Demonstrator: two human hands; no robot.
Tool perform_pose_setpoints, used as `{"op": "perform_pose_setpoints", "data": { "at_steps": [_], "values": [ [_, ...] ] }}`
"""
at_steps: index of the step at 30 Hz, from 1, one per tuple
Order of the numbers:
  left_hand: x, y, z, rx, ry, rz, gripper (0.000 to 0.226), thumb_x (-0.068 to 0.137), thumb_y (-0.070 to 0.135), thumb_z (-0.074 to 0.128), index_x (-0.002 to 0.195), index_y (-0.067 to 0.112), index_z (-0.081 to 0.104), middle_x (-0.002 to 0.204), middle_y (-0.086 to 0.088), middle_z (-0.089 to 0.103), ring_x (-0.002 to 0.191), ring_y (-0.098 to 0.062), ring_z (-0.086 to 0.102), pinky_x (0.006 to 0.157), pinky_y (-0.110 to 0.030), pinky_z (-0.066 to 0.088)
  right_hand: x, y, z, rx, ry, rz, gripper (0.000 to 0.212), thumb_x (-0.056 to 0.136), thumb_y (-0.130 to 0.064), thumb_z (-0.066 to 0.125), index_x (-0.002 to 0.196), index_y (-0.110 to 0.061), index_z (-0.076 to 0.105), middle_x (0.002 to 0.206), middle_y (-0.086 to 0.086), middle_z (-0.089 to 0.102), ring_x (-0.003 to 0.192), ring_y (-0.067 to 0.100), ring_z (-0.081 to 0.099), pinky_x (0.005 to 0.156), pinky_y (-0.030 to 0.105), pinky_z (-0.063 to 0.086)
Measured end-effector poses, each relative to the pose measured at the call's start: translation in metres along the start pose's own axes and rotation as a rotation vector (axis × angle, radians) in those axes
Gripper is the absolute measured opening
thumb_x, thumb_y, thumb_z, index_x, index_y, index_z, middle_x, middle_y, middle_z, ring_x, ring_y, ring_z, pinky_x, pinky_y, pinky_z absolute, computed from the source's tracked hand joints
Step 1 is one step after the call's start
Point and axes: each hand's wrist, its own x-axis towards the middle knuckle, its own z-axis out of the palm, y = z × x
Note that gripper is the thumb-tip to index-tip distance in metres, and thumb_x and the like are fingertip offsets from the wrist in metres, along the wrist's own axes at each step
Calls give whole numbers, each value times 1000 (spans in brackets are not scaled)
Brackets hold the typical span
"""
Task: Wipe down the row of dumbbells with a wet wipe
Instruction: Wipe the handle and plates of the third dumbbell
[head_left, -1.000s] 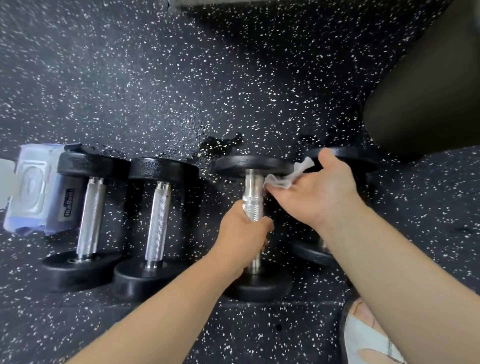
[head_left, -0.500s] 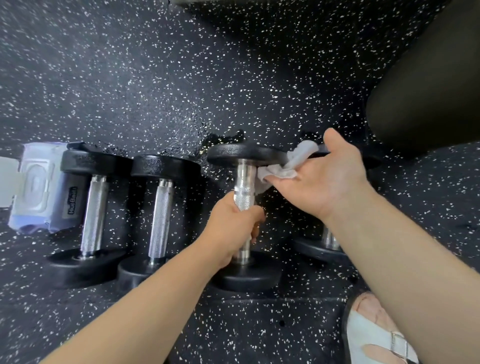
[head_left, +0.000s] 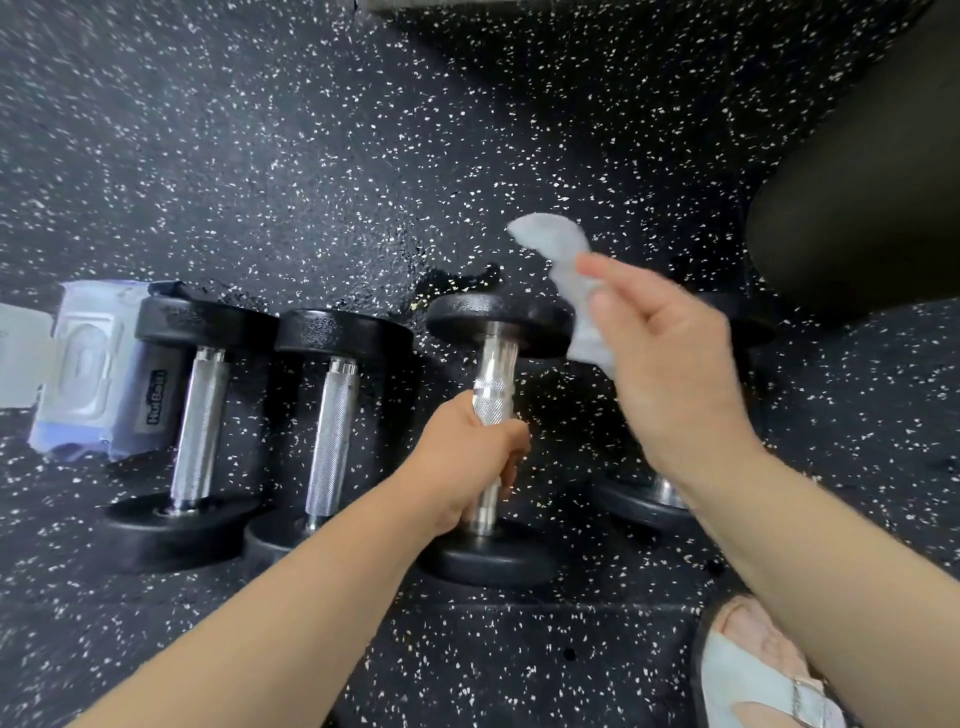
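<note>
Head cam: dumbbell (head_left: 497, 326) in L hand (head_left: 467, 460), axis near-to-far

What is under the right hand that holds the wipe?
A fourth dumbbell lies there. Only its near head, a bit of handle and the far head's edge show; the right hand and forearm cover the rest.

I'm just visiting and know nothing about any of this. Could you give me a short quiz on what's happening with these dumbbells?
1. True or false: the left hand grips the handle of the third dumbbell from the left.
2. Which hand holds the wet wipe? A) left B) right
3. Fill in: beside the leftmost dumbbell lies a ___.
Key: 1 true; 2 B, the right hand; 3 pack of wet wipes.
</note>
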Motion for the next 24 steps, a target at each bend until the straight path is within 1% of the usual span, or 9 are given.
{"op": "perform_pose_setpoints", "data": {
  "at_steps": [1, 3, 8, 11, 14, 16, 18, 21, 24],
  "values": [
    [1, -2, -1, 16, 0, 1, 19, 80, -7, 55, 81, 11, 48, 54, -6, 48, 46, -18, 44, 42, -24, 38, -4, 4, 6, -72, -80, -94, 30, 94, -8, 53, 120, -18, 63, 121, -8, 63, 114, -5, 54, 96, 8, 42],
    [1, -5, -3, 65, -13, -2, 21, 80, -5, 57, 79, 14, 48, 55, -6, 50, 47, -19, 45, 43, -25, 39, -6, 22, 13, -178, -176, -241, 36, 93, -7, 52, 128, -16, 52, 137, 0, 53, 134, 4, 40, 113, 22, 30],
    [1, -11, -5, 227, -56, 28, 21, 81, -2, 59, 79, 16, 47, 58, -5, 49, 46, -17, 44, 46, -26, 40, 2, 36, 8, -434, -278, -522, 34, 92, -2, 52, 126, -5, 59, 136, 9, 53, 134, 21, 44, 114, 38, 32],
    [3, -16, -8, 448, -62, 120, 20, 79, 6, 62, 79, 21, 48, 66, 0, 50, 56, -15, 47, 57, -29, 42, 9, 30, 15, -555, -384, -596, 33, 90, -2, 53, 119, -7, 65, 129, 8, 61, 129, 20, 50, 112, 37, 35],
    [0, -19, -11, 626, -63, 190, 20, 80, 12, 62, 81, 25, 48, 69, 4, 53, 60, -14, 49, 60, -29, 44, 18, 17, 18, -561, -524, -428, 27, 91, -9, 52, 109, -10, 71, 114, 4, 70, 119, 17, 57, 107, 25, 38],
    [-4, -20, -12, 733, -43, 226, 21, 79, 15, 62, 78, 26, 44, 71, 3, 54, 62, -18, 52, 61, -33, 47, 27, 4, 18, -498, -639, -105, 22, 92, -12, 54, 103, -13, 73, 103, 4, 72, 101, 10, 64, 89, 17, 47],
    [-7, -20, -12, 781, -34, 266, 24, 77, 16, 60, 74, 29, 40, 71, 3, 54, 64, -20, 54, 62, -35, 49, 39, -2, 15, -365, -726, 141, 20, 91, -11, 56, 99, -9, 74, 90, -1, 73, 76, -1, 64, 64, 9, 47],
    [-11, -22, -11, 810, -65, 295, 22, 77, 18, 58, 83, 34, 43, 73, 5, 57, 66, -19, 57, 63, -34, 51, 52, 1, 9, -293, -717, 281, 20, 89, -9, 55, 92, -7, 75, 81, 5, 72, 68, 12, 60, 61, 18, 47],
    [-14, -24, -9, 778, -79, 288, 19, 71, 23, 53, 86, 33, 46, 71, 6, 57, 63, -19, 55, 62, -35, 51, 55, 9, 8, -242, -637, 411, 21, 85, -13, 57, 92, -1, 73, 94, 23, 70, 77, 27, 55, 70, 37, 45]
  ]
}}
